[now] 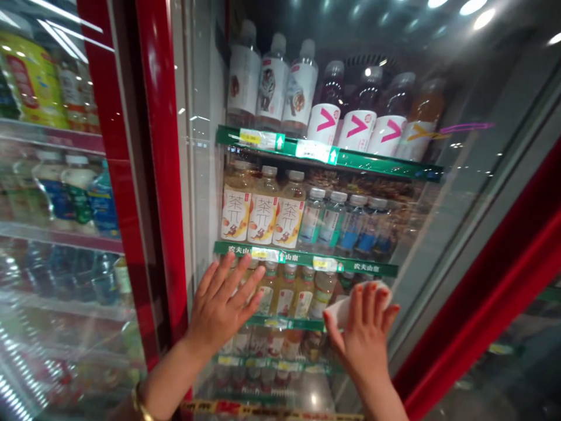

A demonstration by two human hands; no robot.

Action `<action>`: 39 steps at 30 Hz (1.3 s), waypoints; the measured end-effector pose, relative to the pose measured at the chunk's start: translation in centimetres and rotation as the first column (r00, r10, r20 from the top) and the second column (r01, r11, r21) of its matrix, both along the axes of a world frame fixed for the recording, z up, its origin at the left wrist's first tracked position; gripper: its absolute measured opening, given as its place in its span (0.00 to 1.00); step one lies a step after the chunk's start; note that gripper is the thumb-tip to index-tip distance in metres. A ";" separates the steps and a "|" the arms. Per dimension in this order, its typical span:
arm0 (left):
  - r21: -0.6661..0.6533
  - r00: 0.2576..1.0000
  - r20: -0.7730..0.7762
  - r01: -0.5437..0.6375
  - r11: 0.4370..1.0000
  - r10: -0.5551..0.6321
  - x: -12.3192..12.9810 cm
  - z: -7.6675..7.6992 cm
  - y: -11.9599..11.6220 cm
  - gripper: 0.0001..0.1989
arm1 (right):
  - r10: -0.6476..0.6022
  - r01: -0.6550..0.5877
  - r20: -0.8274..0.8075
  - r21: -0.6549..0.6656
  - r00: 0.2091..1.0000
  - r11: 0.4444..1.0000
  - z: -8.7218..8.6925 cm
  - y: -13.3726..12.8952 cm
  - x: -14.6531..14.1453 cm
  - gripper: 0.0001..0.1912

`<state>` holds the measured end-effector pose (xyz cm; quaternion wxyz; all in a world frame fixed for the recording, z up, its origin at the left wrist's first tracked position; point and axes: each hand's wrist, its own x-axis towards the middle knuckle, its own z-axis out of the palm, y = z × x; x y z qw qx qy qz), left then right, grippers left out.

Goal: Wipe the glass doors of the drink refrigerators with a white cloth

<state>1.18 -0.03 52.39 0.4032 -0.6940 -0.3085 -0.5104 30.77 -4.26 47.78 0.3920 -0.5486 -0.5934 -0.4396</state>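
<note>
A thick red upright (160, 146), leaning slightly, stands between two shelved cabinets, while a second red bar (491, 292) runs steeply aslant on the right. In the central cabinet, green shelf edges (381, 164) cross in tiers beside a pale side wall (205, 105), some bearing yellow-and-white price tags (250, 138) (their print too small to read). The left cabinet has dull reddish shelf edges (52, 135). White light bars (65, 16) streak the upper left; round bright lights (473, 7) gleam at upper right.

The upper green-edged shelf (385, 164) carries white-labelled bottles (272, 88) beside pink-marked bottles (357, 126); the next shelf down (307, 260) holds tea bottles (263, 216) beside smaller blue-and-green-labelled bottles (332, 219).
</note>
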 end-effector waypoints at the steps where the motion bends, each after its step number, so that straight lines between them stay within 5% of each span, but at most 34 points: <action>1: 0.010 1.000 -0.029 0.003 1.000 -0.003 -0.4 -0.1 0.2 0.43 | -0.031 0.030 -0.078 -0.015 0.996 0.999 1.0 0.2 0.9 0.49; 3: 0.038 0.999 -0.045 0.013 0.999 -0.011 -0.9 -0.2 0.6 0.43 | -0.056 0.056 -0.178 -0.006 0.982 0.998 3.2 0.5 0.4 0.50; 5: 0.050 0.999 -0.029 0.030 0.998 -0.028 -0.9 -0.4 0.9 0.41 | -0.043 0.043 -0.174 -0.007 0.984 0.999 4.2 0.8 -3.0 0.51; 9: 0.036 0.998 -0.022 0.053 0.998 -0.052 -0.4 -0.5 1.0 0.41 | 0.066 -0.061 0.084 -0.063 0.994 0.996 -0.6 0.2 -10.4 0.48; 12: 0.032 0.997 -0.019 0.069 0.997 -0.069 -0.5 -0.5 1.0 0.41 | 0.027 -0.027 0.121 -0.002 0.992 1.000 -3.3 -0.2 -8.6 0.45; 14: 0.028 0.997 -0.018 0.072 0.997 -0.072 -0.6 -0.5 1.0 0.41 | -0.057 0.057 -0.029 0.007 0.998 0.998 -1.7 0.3 -5.0 0.47; 16: 0.034 0.997 -0.017 0.074 0.997 -0.073 -0.6 -0.5 1.1 0.42 | -0.087 0.098 -0.192 0.052 0.977 0.994 2.0 1.0 -2.4 0.49; 18: 0.039 0.997 -0.013 0.081 0.996 -0.080 -0.6 -0.5 1.0 0.42 | -0.088 0.105 -0.231 0.063 0.969 0.992 5.6 1.6 -2.6 0.51; 20: 0.030 0.996 -0.009 0.088 0.996 -0.088 -0.6 -0.5 1.0 0.43 | -0.071 0.073 -0.091 0.018 0.993 0.997 6.9 1.7 -5.1 0.51; 24: 0.017 0.997 0.000 0.083 0.996 -0.083 -0.6 -0.5 1.0 0.43 | -0.002 0.012 0.189 -0.048 0.982 0.999 2.7 0.9 -8.6 0.37; 27: 0.020 0.997 -0.013 0.077 0.997 -0.077 -0.6 -0.6 1.0 0.42 | -0.019 0.022 0.155 -0.017 0.988 1.000 -0.4 0.2 -5.4 0.40; 30: 0.025 0.998 -0.016 0.066 0.997 -0.066 -0.5 -0.6 1.0 0.42 | -0.065 0.070 -0.089 0.045 0.994 0.997 0.8 0.6 -1.5 0.45; 33: 0.026 0.998 -0.007 0.058 0.998 -0.057 -0.5 -0.6 0.9 0.42 | -0.095 0.120 -0.305 0.067 0.948 0.990 3.0 1.8 -2.2 0.45; 35: 0.024 0.998 -0.009 0.057 0.998 -0.056 -0.5 -0.6 0.9 0.42 | -0.066 0.075 -0.221 0.033 0.973 0.997 2.8 2.2 -4.6 0.47; 39: 0.015 0.998 -0.015 0.053 0.998 -0.053 -0.5 -0.6 0.9 0.42 | 0.006 -0.007 0.061 0.007 0.998 1.000 -1.4 1.3 -7.4 0.47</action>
